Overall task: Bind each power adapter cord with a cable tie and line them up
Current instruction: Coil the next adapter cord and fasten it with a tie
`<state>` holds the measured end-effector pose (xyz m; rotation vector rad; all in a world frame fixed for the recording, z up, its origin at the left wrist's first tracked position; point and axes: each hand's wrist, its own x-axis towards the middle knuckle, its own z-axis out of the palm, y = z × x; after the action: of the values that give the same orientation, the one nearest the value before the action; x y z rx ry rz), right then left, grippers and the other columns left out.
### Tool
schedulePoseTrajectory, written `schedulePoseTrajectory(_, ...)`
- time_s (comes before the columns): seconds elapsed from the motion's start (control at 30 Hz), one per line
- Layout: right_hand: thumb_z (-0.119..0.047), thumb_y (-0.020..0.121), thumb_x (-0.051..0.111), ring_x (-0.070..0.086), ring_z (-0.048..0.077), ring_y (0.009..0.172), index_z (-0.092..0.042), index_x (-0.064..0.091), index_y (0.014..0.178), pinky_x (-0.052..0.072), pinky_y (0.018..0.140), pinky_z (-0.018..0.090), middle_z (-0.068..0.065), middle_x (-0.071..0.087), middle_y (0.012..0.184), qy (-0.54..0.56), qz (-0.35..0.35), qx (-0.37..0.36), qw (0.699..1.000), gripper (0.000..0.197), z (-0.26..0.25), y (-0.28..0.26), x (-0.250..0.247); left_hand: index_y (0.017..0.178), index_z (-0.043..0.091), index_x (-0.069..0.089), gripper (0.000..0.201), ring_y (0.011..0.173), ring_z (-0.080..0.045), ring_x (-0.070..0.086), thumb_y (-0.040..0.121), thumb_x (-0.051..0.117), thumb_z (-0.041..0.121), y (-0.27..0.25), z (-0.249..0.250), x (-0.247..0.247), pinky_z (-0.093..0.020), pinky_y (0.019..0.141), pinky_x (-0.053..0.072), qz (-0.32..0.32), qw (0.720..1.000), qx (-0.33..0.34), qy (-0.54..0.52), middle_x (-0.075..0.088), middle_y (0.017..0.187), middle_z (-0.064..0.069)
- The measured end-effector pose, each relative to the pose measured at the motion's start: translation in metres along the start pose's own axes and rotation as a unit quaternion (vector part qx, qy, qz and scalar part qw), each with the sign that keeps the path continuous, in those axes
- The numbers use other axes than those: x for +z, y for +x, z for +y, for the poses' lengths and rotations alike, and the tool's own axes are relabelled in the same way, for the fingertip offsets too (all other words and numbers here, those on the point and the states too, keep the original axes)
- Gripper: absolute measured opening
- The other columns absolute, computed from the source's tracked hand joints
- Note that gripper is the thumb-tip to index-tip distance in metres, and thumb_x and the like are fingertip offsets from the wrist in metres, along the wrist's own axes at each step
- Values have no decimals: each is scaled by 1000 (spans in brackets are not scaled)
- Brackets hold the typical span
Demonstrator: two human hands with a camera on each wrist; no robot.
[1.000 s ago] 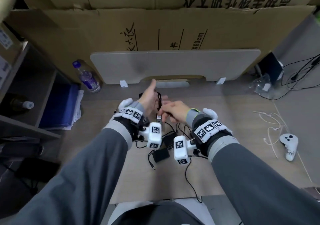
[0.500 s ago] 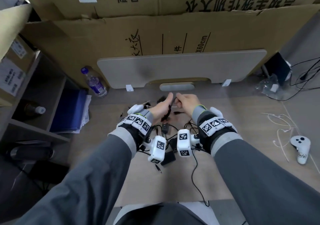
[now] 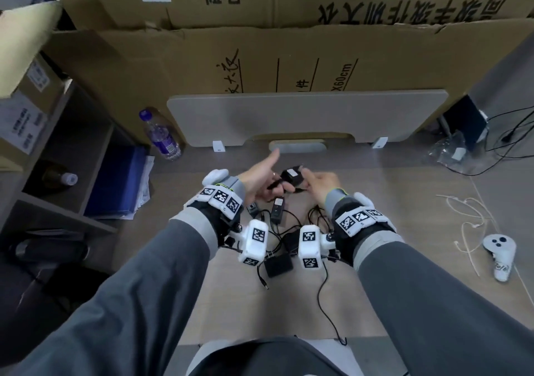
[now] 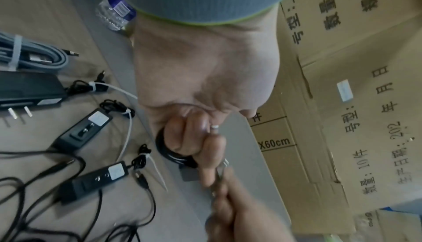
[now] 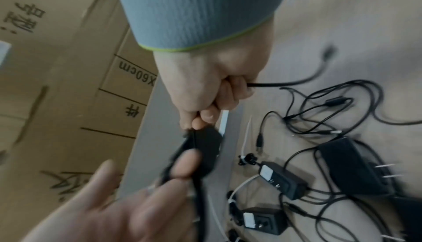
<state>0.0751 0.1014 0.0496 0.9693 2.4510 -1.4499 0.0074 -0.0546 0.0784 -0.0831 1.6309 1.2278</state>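
Observation:
A small black power adapter (image 3: 292, 175) is held up above the desk between both hands. My left hand (image 3: 264, 186) has its thumb sticking up and its fingers curled round the coiled black cord (image 4: 170, 153). My right hand (image 5: 205, 117) pinches the adapter body (image 5: 206, 143) and has the loose cord (image 5: 280, 83) running out of its fist. On the desk lie adapters whose cords are bound with white cable ties (image 4: 129, 119), such as one with a white label (image 3: 278, 208). Others (image 3: 278, 264) lie among loose black cords.
Loose white cable ties (image 3: 468, 225) and a white controller (image 3: 500, 252) lie at the right. A water bottle (image 3: 161, 135) stands at the back left beside a grey board (image 3: 303, 115) and cardboard boxes (image 3: 289, 66). A bound grey cable (image 4: 36, 56) lies to the left.
The hands have come up and apart a little, and the black adapter now shows between them. The left thumb has swung up again after lying folded half a second ago.

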Motion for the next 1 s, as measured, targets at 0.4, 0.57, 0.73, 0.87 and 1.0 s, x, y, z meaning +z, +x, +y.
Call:
schedulePoseTrajectory(0.4,-30,98,55,38,9,39,-17,69,75,32,44,20,-4,55,51,-22,-253,-23,967,30,4,-25,18,137,-7,43,101,52,-14,49,89,21,78,14,12,-18,-21,50,37,82,962,89,-246,62,70,-5)
schedulePoseTrajectory(0.57,-44,93,59,45,14,52,-18,71,69,35,56,29,-3,59,59,-67,-81,-23,994,37,3,-4,13,88,2,72,94,40,-10,21,88,19,80,4,-1,-5,-22,42,16,51,997,32,-52,36,46,5)
schedulePoseTrajectory(0.73,-37,86,69,51,9,48,-18,67,67,42,57,25,-6,65,57,-5,-38,-29,999,28,-10,2,4,92,4,64,70,43,-8,42,98,24,61,9,6,2,-15,36,26,82,996,19,1,64,71,-4)
schedulePoseTrajectory(0.87,-23,90,67,54,15,51,-12,67,80,45,51,25,4,72,69,96,-96,-52,989,15,-21,-5,-1,73,11,54,50,52,-18,43,99,23,41,7,1,7,-23,41,23,26,999,18,22,63,77,-12)
schedulePoseTrajectory(1.0,-4,85,61,53,19,61,-3,69,85,49,62,27,9,61,59,90,-172,-78,978,8,-28,-12,-5,76,13,51,52,51,-19,39,100,23,49,6,-4,14,-29,48,22,-20,999,33,-7,67,72,-18)
